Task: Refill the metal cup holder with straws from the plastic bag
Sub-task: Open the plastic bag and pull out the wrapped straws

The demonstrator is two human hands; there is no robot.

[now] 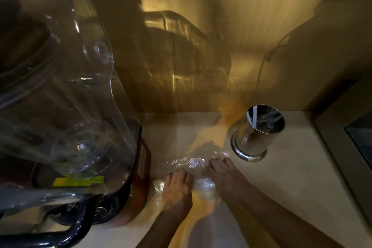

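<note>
A clear plastic bag (193, 164) lies crumpled on the pale countertop (281, 183), its contents hard to make out in the dim light. My left hand (177, 189) presses down on the bag's left end, fingers curled over it. My right hand (225, 177) rests on the bag's right part, fingertips on the shiny film. The metal cup holder (255, 133) stands upright to the right of the bag, near the back wall, a hand's width from my right hand. One white straw (254, 116) leans inside it.
A large blender with a clear sound cover (60, 90) and a red base (145, 167) fills the left side, right beside my left hand. A dark appliance (358, 137) stands at the right edge. The brown wall (201, 46) closes the back.
</note>
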